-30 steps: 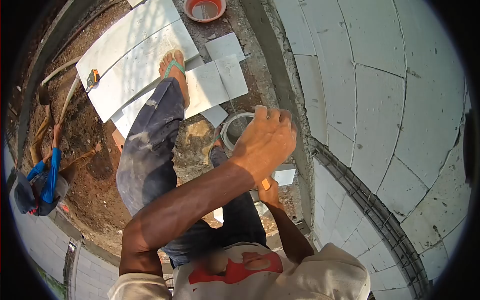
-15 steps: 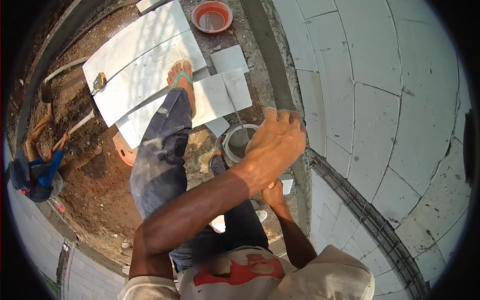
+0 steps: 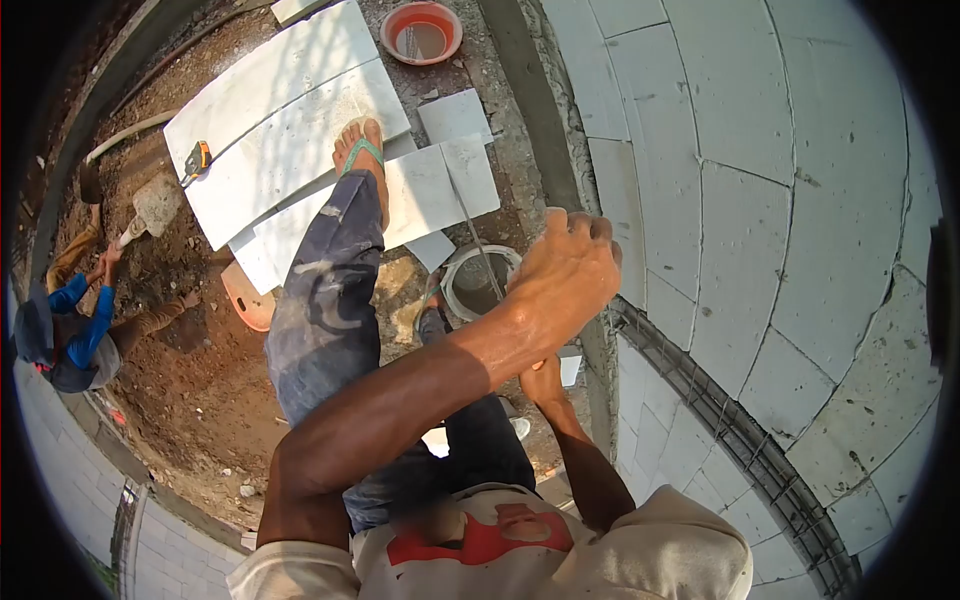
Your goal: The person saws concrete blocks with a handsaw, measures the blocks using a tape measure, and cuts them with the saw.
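My left arm crosses in front of my body, and my left hand [image 3: 565,265] is closed, its fingers curled over beside the block wall [image 3: 740,240]. What it grips is hidden. Just below it, my right hand [image 3: 545,382] is closed too, partly covered by my left wrist; its hold cannot be made out. Left of my left hand stands a round bucket [image 3: 455,300] with a thin rod in it. My sandalled foot [image 3: 362,155] rests on white blocks [image 3: 300,120], where an orange and black tape measure [image 3: 197,162] lies.
A red basin [image 3: 420,20] stands beyond the blocks. An orange-red piece [image 3: 247,297] lies on the soil. At the left, another person [image 3: 75,335] holds a long-handled tool with a dirt-covered head [image 3: 157,205]. Rebar [image 3: 735,425] runs along the wall.
My left hand has moved a little right. An orange part seen at my right hand a second ago is now hidden. The other person's tool has swung, bringing its head into view.
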`<control>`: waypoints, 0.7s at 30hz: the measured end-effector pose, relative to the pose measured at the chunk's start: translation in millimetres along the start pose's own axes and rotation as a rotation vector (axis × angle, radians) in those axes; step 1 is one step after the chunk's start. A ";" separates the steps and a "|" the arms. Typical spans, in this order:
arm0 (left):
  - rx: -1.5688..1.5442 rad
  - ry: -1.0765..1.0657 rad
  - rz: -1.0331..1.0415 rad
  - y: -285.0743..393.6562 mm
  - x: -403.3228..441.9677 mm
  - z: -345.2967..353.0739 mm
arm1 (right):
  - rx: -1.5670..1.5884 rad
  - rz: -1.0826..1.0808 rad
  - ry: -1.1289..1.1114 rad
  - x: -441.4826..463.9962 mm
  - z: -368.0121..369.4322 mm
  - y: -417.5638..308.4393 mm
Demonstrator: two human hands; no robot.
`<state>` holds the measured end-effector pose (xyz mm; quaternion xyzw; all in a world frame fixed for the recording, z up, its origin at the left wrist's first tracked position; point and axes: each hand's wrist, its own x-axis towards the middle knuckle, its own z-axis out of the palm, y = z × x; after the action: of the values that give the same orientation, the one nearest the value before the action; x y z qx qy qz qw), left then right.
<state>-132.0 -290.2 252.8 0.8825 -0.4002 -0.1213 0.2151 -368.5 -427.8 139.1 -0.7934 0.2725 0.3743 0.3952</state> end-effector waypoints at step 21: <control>0.096 0.094 -0.011 -5.2 -17.1 -9.1 | 0.102 -0.141 0.181 152.6 30.8 -42.7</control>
<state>-136.2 -271.6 259.1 0.8987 -0.3902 -0.0617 0.1903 -261.9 -400.0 21.2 -0.8199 0.2695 0.2579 0.4343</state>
